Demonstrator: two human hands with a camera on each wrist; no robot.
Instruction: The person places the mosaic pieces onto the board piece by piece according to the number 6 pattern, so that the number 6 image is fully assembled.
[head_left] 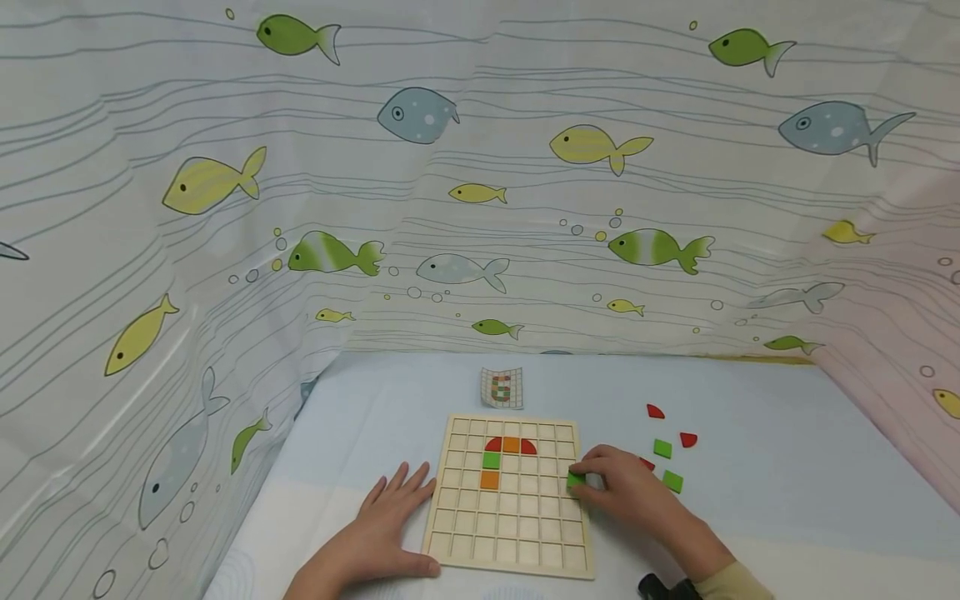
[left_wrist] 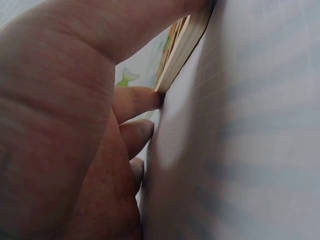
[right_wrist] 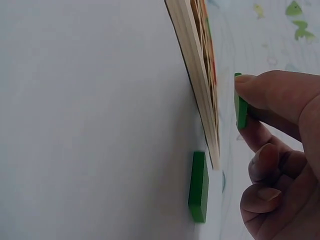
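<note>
My right hand (head_left: 626, 487) pinches a green square tile (head_left: 575, 480) between thumb and fingers, over the right edge of the wooden grid board (head_left: 528, 529). In the right wrist view that green tile (right_wrist: 241, 107) is held above the table, apart from the board's side. My left hand (head_left: 386, 525) lies spread at the board's left side, its thumb by the lower left corner. The left wrist view shows the fingers (left_wrist: 137, 102) against the board's edge. On the grid sit two red quarter-round tiles, an orange square (head_left: 512, 445) between them, a green square (head_left: 491, 460) and a lower orange square (head_left: 489, 480).
A small pattern card (head_left: 501, 388) lies behind the board. Right of my right hand are loose tiles: red quarter-rounds (head_left: 688, 439) and green squares (head_left: 672, 482), one red piece partly hidden. A fish-printed curtain (head_left: 540, 208) encloses the table. Something black (head_left: 663, 587) sits at my right wrist.
</note>
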